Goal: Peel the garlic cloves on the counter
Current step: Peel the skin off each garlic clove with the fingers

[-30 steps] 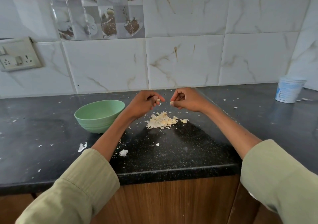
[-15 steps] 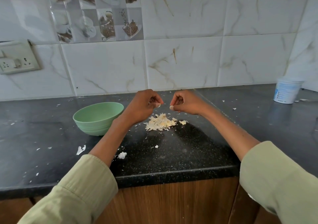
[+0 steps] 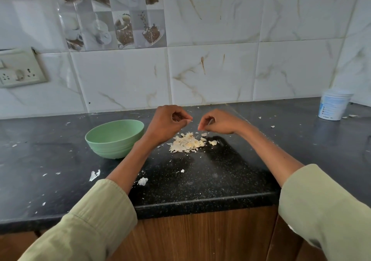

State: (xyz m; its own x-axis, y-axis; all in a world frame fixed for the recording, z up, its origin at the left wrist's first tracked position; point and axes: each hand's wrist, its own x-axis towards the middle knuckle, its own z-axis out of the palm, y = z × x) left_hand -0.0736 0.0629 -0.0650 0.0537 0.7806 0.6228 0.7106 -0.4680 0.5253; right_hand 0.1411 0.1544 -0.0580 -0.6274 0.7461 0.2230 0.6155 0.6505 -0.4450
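My left hand [image 3: 167, 123] hovers above the black counter [image 3: 210, 180] with its fingers curled, pinching a small garlic clove [image 3: 189, 121] at the fingertips. Only a pale tip of the clove shows. My right hand [image 3: 219, 122] is level with it, a short gap to the right. Its fingers are curled, and thumb and forefinger pinch what looks like a thin sliver of garlic skin [image 3: 209, 122]. Just below and between the hands lies a pile of pale garlic skins and cloves [image 3: 187, 144].
A green bowl [image 3: 114, 138] stands left of my left wrist. A white tub [image 3: 333, 106] sits at the far right by the wall. Skin scraps [image 3: 143, 181] are scattered near the counter's front edge. A socket plate [image 3: 20, 70] is on the tiled wall at the left.
Both hands stay above the pile, only their fingers shifting slightly. Less of the clove shows in my left hand than a second ago.
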